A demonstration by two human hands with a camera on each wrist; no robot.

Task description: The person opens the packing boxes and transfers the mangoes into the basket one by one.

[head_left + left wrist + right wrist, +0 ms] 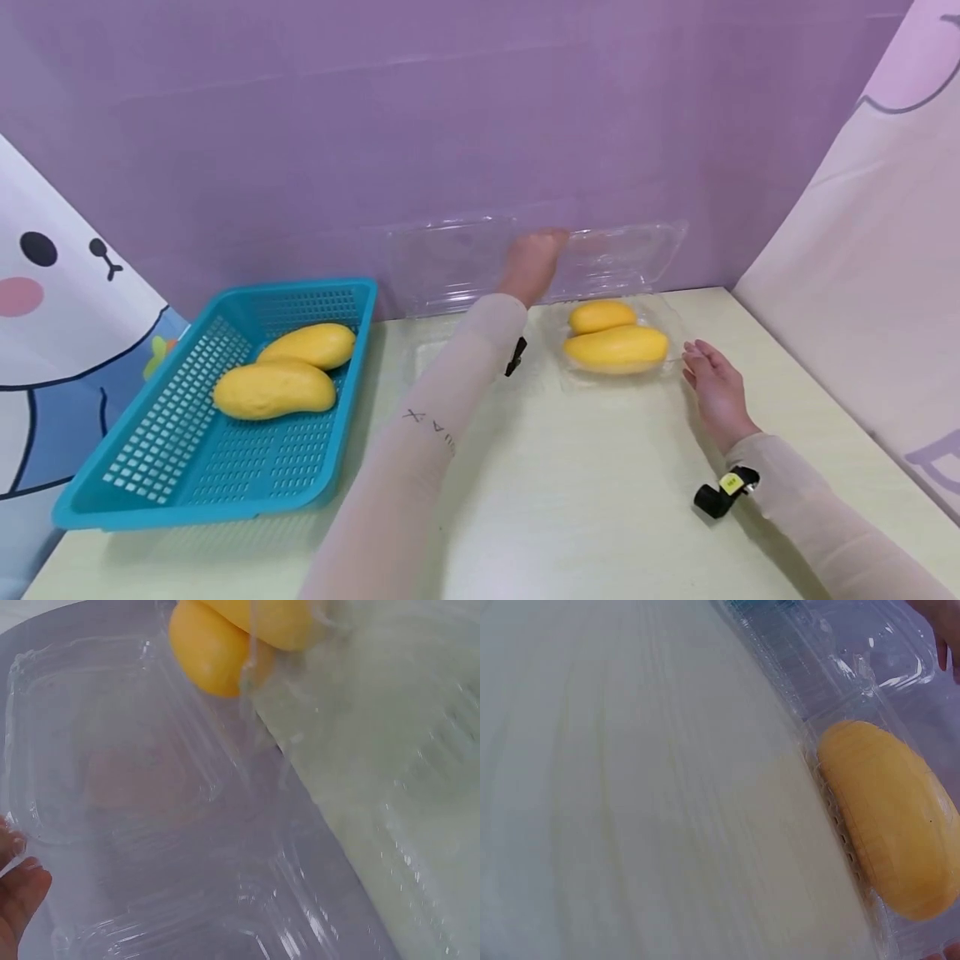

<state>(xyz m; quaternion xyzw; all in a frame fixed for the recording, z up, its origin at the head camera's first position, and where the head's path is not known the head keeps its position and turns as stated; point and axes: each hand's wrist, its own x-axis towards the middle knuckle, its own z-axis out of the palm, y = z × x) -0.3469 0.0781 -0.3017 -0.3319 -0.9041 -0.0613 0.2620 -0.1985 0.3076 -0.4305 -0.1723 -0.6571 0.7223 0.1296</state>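
Note:
Two clear plastic clamshell boxes stand side by side with their lids raised against the purple backdrop. Two mangoes (617, 349) lie in the base of the right box (660, 310). My left hand (534, 262) reaches between the raised lids and pinches the top edge of the right box's lid (615, 257); thumb and fingertip show at the edge of the left wrist view. At the right rim of that same box, my right hand (716, 392) holds the edge between thumb and fingers. My left forearm partly hides the left box (450, 262).
A blue plastic basket (347, 442) stands on the left of the pale table (570, 500), with two more mangoes (276, 388) inside. The purple backdrop (450, 125) rises right behind the boxes. Printed cloth (862, 250) hangs along the right side.

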